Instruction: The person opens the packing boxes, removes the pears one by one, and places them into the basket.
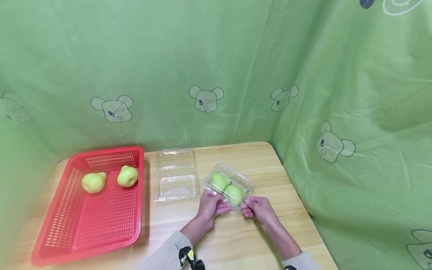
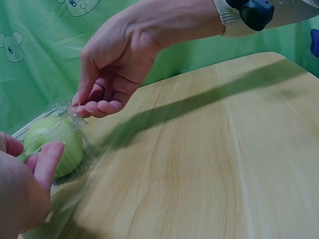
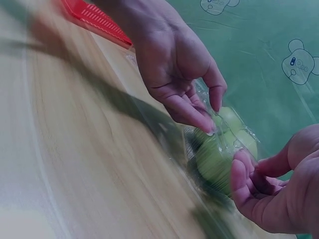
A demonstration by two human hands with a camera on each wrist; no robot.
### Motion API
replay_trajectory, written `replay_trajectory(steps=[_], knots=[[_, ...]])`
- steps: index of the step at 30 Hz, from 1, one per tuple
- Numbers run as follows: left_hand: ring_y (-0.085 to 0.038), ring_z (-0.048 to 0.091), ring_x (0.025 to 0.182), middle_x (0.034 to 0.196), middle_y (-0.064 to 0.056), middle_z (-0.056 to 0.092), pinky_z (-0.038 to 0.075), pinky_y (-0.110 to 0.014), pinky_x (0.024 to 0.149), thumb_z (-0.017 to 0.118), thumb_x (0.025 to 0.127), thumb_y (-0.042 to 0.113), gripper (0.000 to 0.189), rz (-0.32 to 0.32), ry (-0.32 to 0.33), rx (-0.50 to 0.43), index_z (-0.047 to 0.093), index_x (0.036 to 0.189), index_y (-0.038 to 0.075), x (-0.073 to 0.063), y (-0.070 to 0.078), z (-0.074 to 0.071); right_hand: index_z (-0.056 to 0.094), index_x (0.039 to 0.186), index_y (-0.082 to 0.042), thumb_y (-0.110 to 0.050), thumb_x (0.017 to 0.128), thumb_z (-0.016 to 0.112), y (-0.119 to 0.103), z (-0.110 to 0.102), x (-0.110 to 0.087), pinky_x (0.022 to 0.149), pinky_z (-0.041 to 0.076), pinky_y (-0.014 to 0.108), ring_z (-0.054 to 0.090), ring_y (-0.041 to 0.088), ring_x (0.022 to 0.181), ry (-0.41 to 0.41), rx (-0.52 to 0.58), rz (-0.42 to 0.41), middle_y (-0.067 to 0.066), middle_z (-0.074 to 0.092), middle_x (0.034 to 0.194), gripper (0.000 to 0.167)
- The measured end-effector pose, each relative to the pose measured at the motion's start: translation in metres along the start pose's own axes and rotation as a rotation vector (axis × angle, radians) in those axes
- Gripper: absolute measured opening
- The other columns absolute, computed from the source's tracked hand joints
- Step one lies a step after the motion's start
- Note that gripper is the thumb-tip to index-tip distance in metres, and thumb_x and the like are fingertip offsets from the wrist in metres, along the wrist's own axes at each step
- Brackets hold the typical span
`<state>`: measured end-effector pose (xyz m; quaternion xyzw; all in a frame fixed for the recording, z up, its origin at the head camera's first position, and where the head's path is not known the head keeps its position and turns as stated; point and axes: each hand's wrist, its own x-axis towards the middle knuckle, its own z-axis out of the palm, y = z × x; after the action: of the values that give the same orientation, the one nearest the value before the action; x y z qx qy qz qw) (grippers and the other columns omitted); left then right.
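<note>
A clear plastic clamshell box [image 1: 237,176] with two green pears [image 1: 234,194] inside sits on the table, turned at an angle, its lid lying over the fruit. My left hand [image 1: 210,206] pinches the near left part of its rim between thumb and fingers. At the near right corner my right hand [image 1: 258,209] pinches the rim too. In the right wrist view both hands hold the front edge of the box, with the pears [image 3: 217,159] showing through the plastic. Whether the lid is fastened cannot be seen.
To the left stands a red plastic basket [image 1: 138,210] holding two pears [image 1: 94,182]. Between it and my hands lies another clear clamshell box [image 1: 177,187], opened flat. A green curtain [image 1: 216,56] hangs around the wooden table [image 1: 243,240].
</note>
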<state>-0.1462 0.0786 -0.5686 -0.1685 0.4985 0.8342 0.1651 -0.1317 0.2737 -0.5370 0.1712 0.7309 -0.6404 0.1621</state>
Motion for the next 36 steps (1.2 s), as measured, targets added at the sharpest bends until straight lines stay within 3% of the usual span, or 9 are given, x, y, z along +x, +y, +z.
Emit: replay_trajectory(steps=[5,13,23,28,36], knots=[[-0.019,0.073,0.07,0.087,-0.009,0.066,0.068,-0.039,0.077,0.061,0.093,0.003,0.026,0.012,0.001,0.016,0.043,0.111,0.004,0.0012,-0.0021,-0.0002,0.062,0.12,0.015,0.0,0.103,0.051,0.0009,-0.0013,0.0017,0.059,0.058,0.02,0.063,0.014,0.071,0.0,-0.008,-0.006,0.012,0.07,0.088,0.026],[-0.019,0.074,0.068,0.084,-0.008,0.065,0.069,-0.038,0.075,0.062,0.093,0.001,0.024,0.027,-0.001,0.008,0.041,0.104,0.006,0.0022,-0.004,-0.001,0.064,0.119,0.013,-0.004,0.103,0.054,0.0017,-0.0035,0.0042,0.058,0.057,0.019,0.062,0.012,0.069,0.014,-0.011,-0.001,0.01,0.071,0.087,0.026],[-0.02,0.074,0.071,0.084,-0.009,0.068,0.068,-0.043,0.081,0.064,0.092,0.002,0.025,0.034,-0.023,0.043,0.043,0.105,0.005,-0.0011,-0.0052,-0.0028,0.063,0.119,0.014,-0.003,0.102,0.054,0.0038,-0.0035,0.0043,0.057,0.057,0.019,0.062,0.011,0.068,0.058,0.0,0.0,0.011,0.072,0.088,0.026],[-0.019,0.073,0.072,0.086,-0.012,0.07,0.068,-0.043,0.081,0.067,0.091,0.003,0.026,0.052,-0.006,0.097,0.046,0.107,0.003,-0.0011,-0.0036,-0.0052,0.065,0.117,0.012,-0.004,0.103,0.054,0.0028,-0.0031,0.0063,0.058,0.057,0.018,0.062,0.011,0.068,0.063,-0.003,-0.012,0.01,0.072,0.088,0.024],[-0.019,0.072,0.076,0.096,-0.016,0.071,0.068,-0.042,0.082,0.07,0.091,0.004,0.036,0.081,-0.033,0.119,0.044,0.115,-0.001,-0.0021,-0.0023,-0.007,0.065,0.113,0.012,-0.004,0.103,0.053,-0.0006,-0.0043,0.0095,0.059,0.058,0.019,0.063,0.011,0.068,0.07,0.0,-0.029,0.009,0.072,0.087,0.022]])
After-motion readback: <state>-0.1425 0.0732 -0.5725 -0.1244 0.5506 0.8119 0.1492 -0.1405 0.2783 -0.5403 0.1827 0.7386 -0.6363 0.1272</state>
